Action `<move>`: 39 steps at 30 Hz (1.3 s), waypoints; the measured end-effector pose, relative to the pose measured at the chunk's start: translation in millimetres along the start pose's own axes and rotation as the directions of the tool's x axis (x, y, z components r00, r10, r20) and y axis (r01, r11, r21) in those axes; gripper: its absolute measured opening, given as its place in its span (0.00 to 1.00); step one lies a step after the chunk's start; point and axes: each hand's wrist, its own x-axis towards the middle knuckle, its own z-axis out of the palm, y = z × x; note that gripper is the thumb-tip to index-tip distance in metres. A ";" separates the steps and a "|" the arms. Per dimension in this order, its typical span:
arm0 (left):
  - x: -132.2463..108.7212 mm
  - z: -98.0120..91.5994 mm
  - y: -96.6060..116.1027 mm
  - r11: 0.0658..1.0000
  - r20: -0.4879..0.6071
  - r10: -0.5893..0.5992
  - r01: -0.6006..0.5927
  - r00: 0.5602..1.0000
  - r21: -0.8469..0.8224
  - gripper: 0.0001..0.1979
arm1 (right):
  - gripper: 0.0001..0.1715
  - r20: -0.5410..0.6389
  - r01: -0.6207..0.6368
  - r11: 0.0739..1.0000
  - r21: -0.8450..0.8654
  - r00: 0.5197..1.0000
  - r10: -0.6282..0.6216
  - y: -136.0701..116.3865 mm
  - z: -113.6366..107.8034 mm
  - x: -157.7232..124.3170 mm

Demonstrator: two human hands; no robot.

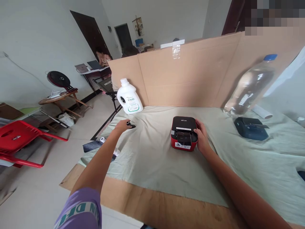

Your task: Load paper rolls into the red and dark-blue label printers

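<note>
A small red and black label printer [183, 133] stands upright on the pale green cloth [152, 165], with a dark strip lying over its front slot. My right hand [202, 136] grips its right side, thumb on the top edge and fingers behind. Farther left, my left hand [122, 126] is closed at the cloth on a small black object [131, 125]. Its kind cannot be made out, as the fingers cover part of it. Just behind that hand is a white detergent bottle [130, 98] with a handle.
A cardboard screen [186, 73] lines the back. At right are a large clear plastic bottle [252, 84], a dark blue device [251, 128] and a white roll [262, 112]. Dark strips with white rolls [92, 146] lie at the left edge. A red chair [21, 140] stands left; a person [104, 59] sits beyond.
</note>
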 end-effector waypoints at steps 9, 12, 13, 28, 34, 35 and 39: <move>-53.6 -24.5 -64.0 1.000 -0.062 0.023 -0.024 0.998 -0.013 0.17 | 0.31 0.002 -0.021 1.000 0.002 1.000 0.021 -1.7 -1.0 -3.2; -74.0 -22.9 -95.9 0.986 -0.025 0.043 -0.038 0.999 0.162 0.15 | 0.32 0.009 -0.016 1.000 0.012 1.000 0.016 -2.7 -0.5 -3.8; -78.7 -19.2 -103.9 0.982 -0.003 0.040 -0.039 0.999 0.184 0.15 | 0.33 0.011 -0.014 1.000 0.008 1.000 0.014 -2.8 -0.4 -3.8; -124.4 -22.7 -16.9 0.942 -0.346 0.035 0.085 0.938 0.325 0.38 | 0.34 0.036 -0.033 0.996 -0.081 0.999 0.036 -9.7 0.1 -9.3; -141.0 0.4 120.9 0.937 -0.323 0.343 -0.299 0.882 0.179 0.25 | 0.33 0.030 -0.041 0.998 -0.050 0.999 0.043 -10.3 -0.2 -8.2; -141.2 4.3 125.1 0.935 -0.309 0.351 -0.314 0.884 0.166 0.24 | 0.33 0.032 -0.041 0.998 -0.049 0.999 0.042 -10.3 -0.4 -8.0; -146.1 9.8 80.1 0.965 -0.181 0.233 -0.203 0.955 0.167 0.20 | 0.31 0.012 -0.013 0.999 0.031 1.000 0.012 -6.8 -0.8 -5.9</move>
